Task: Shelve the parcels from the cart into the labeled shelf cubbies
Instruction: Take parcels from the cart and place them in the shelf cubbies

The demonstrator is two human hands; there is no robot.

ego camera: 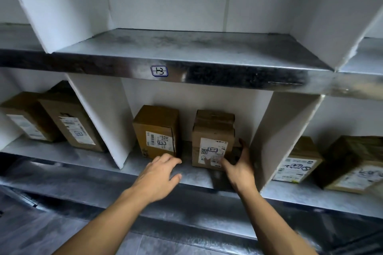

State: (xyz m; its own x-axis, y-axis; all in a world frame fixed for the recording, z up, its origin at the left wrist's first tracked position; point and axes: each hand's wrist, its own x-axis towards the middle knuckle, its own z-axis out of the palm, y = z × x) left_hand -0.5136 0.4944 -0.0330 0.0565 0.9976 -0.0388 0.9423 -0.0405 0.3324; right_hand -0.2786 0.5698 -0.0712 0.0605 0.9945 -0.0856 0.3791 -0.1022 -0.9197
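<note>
Likely step: seating parcel (213,143), centre cubby (207,97). Your right hand (240,167) is splayed against it, your left hand (157,174) slack and empty. Next: fetch another.

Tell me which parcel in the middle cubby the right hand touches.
The right parcel of the two, with the ridged taped top; the right hand spreads against its labelled front. The left parcel stands apart.
</note>
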